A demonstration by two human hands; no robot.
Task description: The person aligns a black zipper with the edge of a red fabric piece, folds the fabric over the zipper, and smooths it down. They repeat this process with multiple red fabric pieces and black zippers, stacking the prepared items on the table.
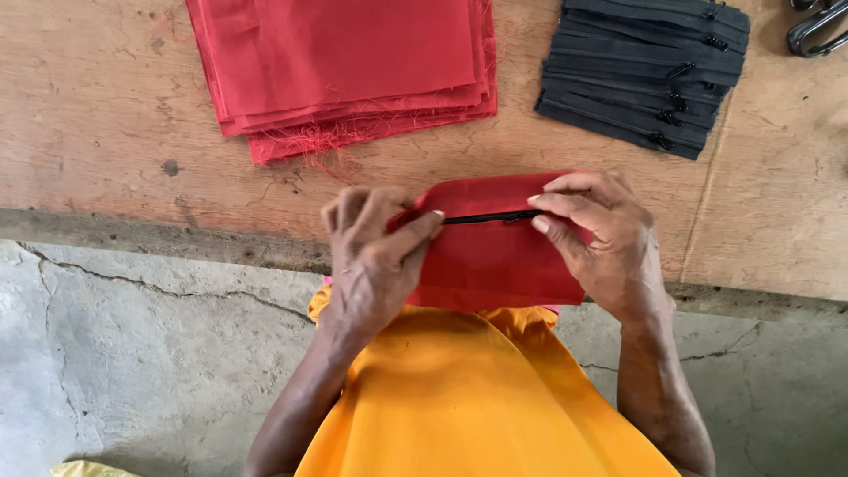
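Both hands are working at the near edge of the wooden table (106, 115), and between them they are holding a red fabric pouch (495, 256) with a black zipper (490, 216) running across its top. The left hand (371, 256) is curling in on the pouch's left end, thumb and fingers pinching the cloth right where the zipper starts. The right hand (592, 234) is closing on the right end, fingertips pressing along the zipper line and the thumb tucking underneath, so both hands are gripping, neither one hanging loose. The pouch is sitting just over the table's front edge, half above the boards and half above the person's orange garment (477, 397). Further back on the table, a stack of red fabric pieces (344, 62) is lying flat, its lower edges fraying into loose threads. To the right of it, well apart from the hands, a bundle of black zippers (645, 71) is lying in overlapping rows, pulls pointing right. In the top right corner a metal tool (817, 26) is peeking in, too cropped to name. The tabletop is looking worn, scuffed and stained, with a seam running down its right side. Below it, the grey concrete floor (132, 353) is showing long cracks.
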